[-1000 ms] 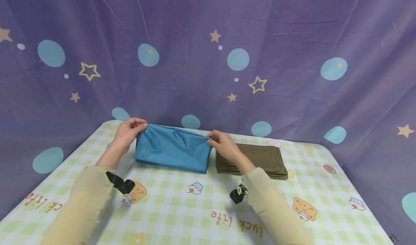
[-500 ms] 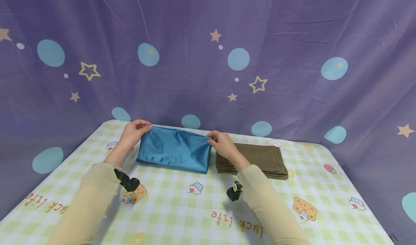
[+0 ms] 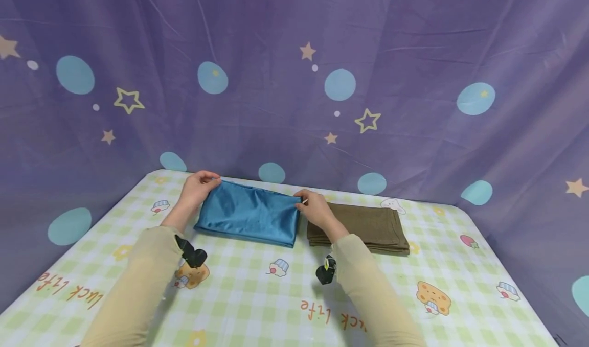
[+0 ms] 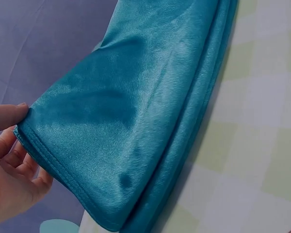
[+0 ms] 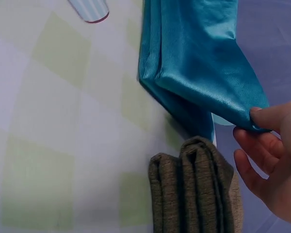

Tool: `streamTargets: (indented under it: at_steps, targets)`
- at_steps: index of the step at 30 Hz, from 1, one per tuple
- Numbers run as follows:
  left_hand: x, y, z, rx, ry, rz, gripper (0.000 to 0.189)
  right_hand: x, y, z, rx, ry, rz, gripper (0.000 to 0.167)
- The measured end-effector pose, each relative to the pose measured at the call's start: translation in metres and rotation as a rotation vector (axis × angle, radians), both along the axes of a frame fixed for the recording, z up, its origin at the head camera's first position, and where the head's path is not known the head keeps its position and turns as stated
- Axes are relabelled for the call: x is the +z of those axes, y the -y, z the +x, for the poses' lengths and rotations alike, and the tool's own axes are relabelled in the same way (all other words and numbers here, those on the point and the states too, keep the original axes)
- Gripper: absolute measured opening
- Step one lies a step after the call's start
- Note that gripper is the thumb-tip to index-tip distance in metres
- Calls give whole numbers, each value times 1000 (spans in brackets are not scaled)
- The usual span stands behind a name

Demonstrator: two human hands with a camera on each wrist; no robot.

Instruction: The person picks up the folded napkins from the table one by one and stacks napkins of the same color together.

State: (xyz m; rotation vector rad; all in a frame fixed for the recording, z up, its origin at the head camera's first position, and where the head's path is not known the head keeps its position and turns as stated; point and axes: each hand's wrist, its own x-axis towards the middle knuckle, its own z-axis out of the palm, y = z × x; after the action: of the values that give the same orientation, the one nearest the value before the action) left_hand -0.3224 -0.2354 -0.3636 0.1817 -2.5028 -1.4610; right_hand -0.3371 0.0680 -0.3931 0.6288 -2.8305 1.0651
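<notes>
A folded teal cloth (image 3: pixel 250 214) with a satin sheen lies left of centre on the table, its far edge lifted. My left hand (image 3: pixel 197 188) pinches the far left corner; in the left wrist view the thumb presses on top of the cloth (image 4: pixel 102 121) and the fingers are beneath. At the far right corner my right hand (image 3: pixel 316 208) pinches the cloth (image 5: pixel 208 58) between thumb and fingers. Right beside it lies a folded brown cloth (image 3: pixel 368 227), partly behind the right hand. Its stacked folds show in the right wrist view.
A green-and-white checked tablecloth (image 3: pixel 248 306) with printed cakes and lettering covers the table. Behind the table hangs a purple curtain (image 3: pixel 276 127) with stars and dots, close to the far edge.
The left hand has moved a little right and down with its corner, and the teal cloth's lifted far edge sits lower. The right hand has barely moved. The brown cloth stays put.
</notes>
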Motion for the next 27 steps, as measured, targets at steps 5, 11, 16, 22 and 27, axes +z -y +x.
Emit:
streamTargets:
  at_steps: [5,11,16,22,27]
  targets:
    - [-4,-3,-2,-2,11,-1,28,-5,1,-1,27,-6,23,29]
    - [-9,-7,-2,3,16,-30,27,-10,3,-1,53,25,52,40]
    - [-11,-8,-2,-2,21,-49,27,-13,3,2,51,48,111,50]
    - [-16,-6,-3,-12,18,-78,28,-14,2,7,45,82,152,62]
    - [-22,-6,-5,-12,34,-102,31,-15,2,9,45,94,156,68]
